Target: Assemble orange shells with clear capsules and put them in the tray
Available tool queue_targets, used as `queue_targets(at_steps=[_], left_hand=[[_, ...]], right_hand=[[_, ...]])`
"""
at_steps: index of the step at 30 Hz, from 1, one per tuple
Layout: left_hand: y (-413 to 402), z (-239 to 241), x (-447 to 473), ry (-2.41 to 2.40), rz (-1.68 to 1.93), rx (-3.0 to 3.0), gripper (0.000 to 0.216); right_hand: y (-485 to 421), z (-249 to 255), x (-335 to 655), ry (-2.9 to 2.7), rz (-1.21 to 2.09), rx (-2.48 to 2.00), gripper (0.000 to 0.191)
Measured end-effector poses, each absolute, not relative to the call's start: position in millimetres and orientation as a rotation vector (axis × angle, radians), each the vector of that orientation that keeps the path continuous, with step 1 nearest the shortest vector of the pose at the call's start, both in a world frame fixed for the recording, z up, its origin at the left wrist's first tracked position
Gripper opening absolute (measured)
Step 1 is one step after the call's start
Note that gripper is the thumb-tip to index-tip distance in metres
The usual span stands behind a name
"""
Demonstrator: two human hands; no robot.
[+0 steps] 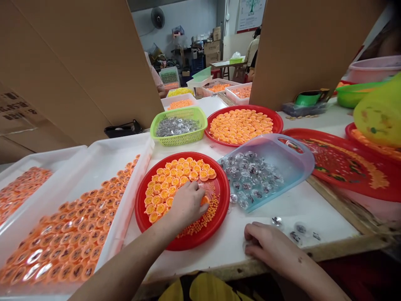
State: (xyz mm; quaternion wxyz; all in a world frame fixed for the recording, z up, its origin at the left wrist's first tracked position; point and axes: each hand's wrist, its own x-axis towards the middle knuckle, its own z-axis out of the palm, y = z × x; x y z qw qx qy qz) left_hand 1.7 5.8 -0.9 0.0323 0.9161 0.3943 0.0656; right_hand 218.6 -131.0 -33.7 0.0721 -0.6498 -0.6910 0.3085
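On my white desk (313, 213), the red plate (226, 196) sits close so my left hand (187, 205) can close on an orange capsule (204, 201); my right hand (265, 244) lies loosely curled, its grip unclear, beside clear domes (300, 228) near the front edge.

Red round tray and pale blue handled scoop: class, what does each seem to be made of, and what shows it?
The red round tray looks like glossy moulded plastic: smooth shine, even colour. The pale blue scoop seems to be thin translucent plastic, since the clear domes inside show through its wall. The exact plastic can't be told.
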Motion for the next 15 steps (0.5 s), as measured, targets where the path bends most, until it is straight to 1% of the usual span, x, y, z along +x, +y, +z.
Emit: queue_targets(at_steps=[4,7,12,15], left_hand=[[3,-6,4,1.209,0.172,2.785,0.022],[1,-8,0,1.170,0.161,2.758,0.019],[-3,-12,-2,1.180,0.378,2.602,0.010],[-4,-16,-2,1.189,0.430,2.468,0.009]], right_hand=[[-119,-27,214,-2.064,0.792,-1.986,0.007],[-106,-25,207,-2.123,0.663,-2.031,0.015],[-98,-27,196,-2.232,0.626,-2.045,0.012],[-104,-28,196,-2.218,0.618,-2.053,0.011]])
